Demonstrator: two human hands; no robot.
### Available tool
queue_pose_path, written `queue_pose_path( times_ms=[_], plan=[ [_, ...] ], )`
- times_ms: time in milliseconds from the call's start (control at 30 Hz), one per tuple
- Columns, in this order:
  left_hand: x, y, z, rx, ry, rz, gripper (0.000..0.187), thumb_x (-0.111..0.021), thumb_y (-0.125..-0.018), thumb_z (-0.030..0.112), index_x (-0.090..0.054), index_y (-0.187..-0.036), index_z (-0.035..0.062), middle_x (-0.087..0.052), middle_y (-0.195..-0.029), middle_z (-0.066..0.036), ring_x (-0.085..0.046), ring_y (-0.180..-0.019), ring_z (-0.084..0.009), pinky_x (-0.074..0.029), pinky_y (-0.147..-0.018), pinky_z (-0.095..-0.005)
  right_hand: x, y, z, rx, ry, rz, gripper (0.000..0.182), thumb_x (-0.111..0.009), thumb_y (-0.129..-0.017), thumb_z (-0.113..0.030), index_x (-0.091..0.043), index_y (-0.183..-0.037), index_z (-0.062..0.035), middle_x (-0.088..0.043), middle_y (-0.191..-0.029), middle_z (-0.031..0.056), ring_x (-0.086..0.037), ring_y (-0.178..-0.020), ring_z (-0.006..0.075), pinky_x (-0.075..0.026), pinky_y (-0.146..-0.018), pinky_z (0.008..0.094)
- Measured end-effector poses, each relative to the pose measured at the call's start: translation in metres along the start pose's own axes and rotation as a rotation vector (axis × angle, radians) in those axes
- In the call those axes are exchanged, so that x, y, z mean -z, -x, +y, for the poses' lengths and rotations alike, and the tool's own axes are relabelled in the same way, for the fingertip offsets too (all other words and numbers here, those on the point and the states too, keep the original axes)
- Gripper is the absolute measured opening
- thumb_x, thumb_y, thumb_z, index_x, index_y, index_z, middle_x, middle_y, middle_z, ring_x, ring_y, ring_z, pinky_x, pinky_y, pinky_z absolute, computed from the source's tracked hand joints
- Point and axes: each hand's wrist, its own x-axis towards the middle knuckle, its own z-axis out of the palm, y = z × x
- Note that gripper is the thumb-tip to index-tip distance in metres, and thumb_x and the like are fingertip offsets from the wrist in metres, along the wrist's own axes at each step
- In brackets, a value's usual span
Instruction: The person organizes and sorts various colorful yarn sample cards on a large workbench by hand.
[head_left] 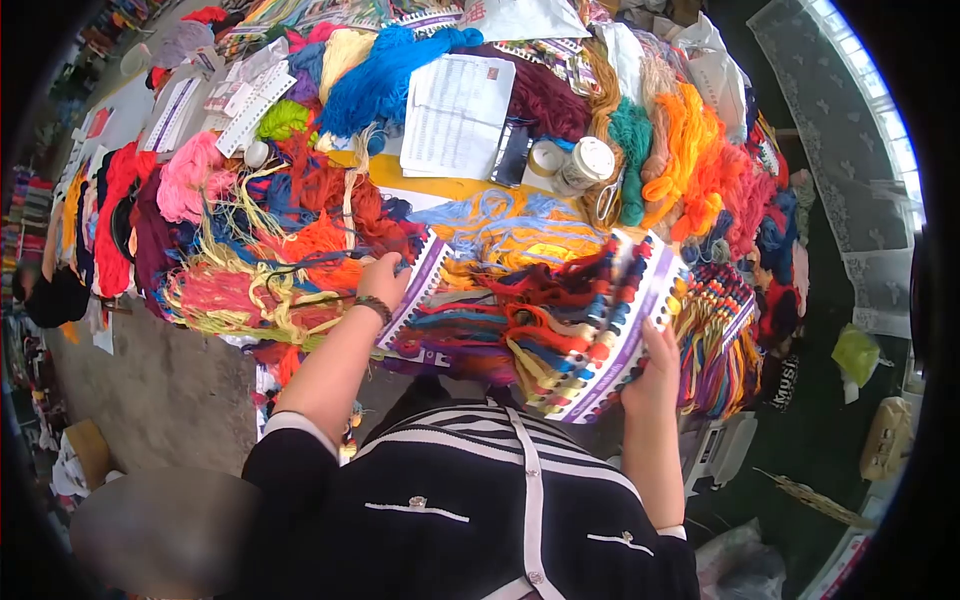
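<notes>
My right hand (653,372) grips the edge of a white-and-purple thread card (630,335), thumb on its face. The card is tilted, and multicoloured floss skeins (545,325) hang from its row of holes toward the left. My left hand (383,283) is closed, its fingers curled in at the edge of a second white-and-purple thread card (415,290). Dark strands run beside those fingers; what exactly they pinch is hidden. Under and left of this hand spreads a tangle of red, orange and pale yellow yarn (250,280).
Printed sheets (457,115), a dark phone-like object (510,155), a tape roll (546,158), a lidded cup (588,165) and scissors (607,202) lie at the table's middle. Blue yarn (385,80) and orange yarn (680,150) are heaped around. More threaded cards (725,310) hang at the right.
</notes>
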Motion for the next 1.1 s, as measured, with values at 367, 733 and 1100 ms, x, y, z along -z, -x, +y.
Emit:
queue_pose_path(
  times_ms=[367, 733, 1100],
  plan=[
    [0.01, 0.087, 0.074, 0.059, 1.262, -0.198, 0.024, -0.051, -0.091, 0.005, -0.047, -0.113, 0.0009, -0.058, -0.101, -0.005, -0.056, -0.089, -0.01, -0.046, -0.079, -0.0253, -0.072, -0.034, 0.136, -0.467, 0.233, -0.294, 0.029, -0.062, -0.082, -0.001, -0.055, -0.11, -0.0044, -0.065, -0.099, 0.0047, -0.06, -0.088, 0.0164, -0.047, -0.08, 0.0309],
    [0.013, 0.105, 0.054, 0.023, 0.996, -0.126, 0.019, -0.047, -0.094, 0.01, -0.05, -0.112, 0.0031, -0.059, -0.099, -0.004, -0.057, -0.091, -0.01, -0.047, -0.078, -0.0267, -0.073, -0.029, 0.151, -0.483, 0.293, -0.388, 0.023, -0.063, -0.082, -0.004, -0.058, -0.105, -0.0032, -0.066, -0.095, 0.0053, -0.062, -0.084, 0.0153, -0.047, -0.076, 0.0311],
    [-0.046, 0.131, 0.045, -0.766, 0.183, -0.218, 0.031, -0.052, -0.083, 0.012, -0.055, -0.112, 0.0037, -0.056, -0.113, -0.02, -0.052, -0.108, -0.0337, -0.04, -0.093, -0.0409, -0.076, 0.073, -0.043, 0.257, 0.541, -0.451, 0.027, -0.067, -0.082, -0.007, -0.058, -0.107, -0.0009, -0.065, -0.097, 0.0034, -0.059, -0.085, 0.0091, -0.049, -0.078, 0.0266]
  ],
)
